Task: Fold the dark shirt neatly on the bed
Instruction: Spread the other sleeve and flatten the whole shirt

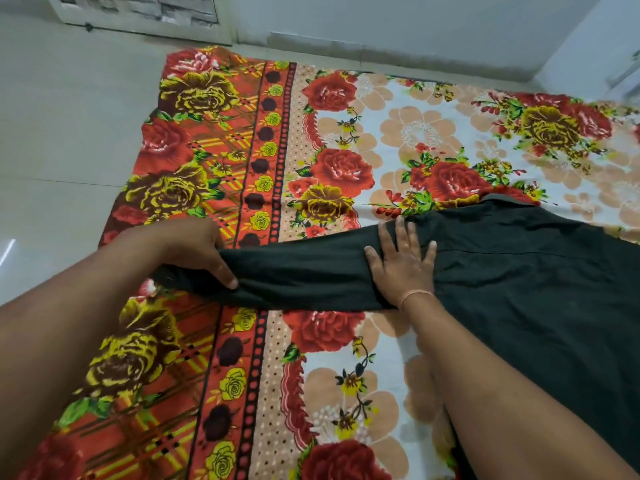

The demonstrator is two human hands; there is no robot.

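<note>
The dark shirt (519, 289) lies spread on the bed, its body at the right and one long sleeve stretched out to the left. Its collar shows at the top near the middle right. My left hand (197, 251) grips the cuff end of the sleeve, thumb on top and fingers curled under the cloth. My right hand (401, 265) lies flat with fingers spread, pressing on the sleeve where it joins the shoulder. A thin band circles that wrist.
The bed is covered by a floral sheet (329, 161) with red and yellow roses and an orange border on the left. Pale tiled floor (62, 133) lies beyond the left edge. A white wall (415, 29) runs along the far side.
</note>
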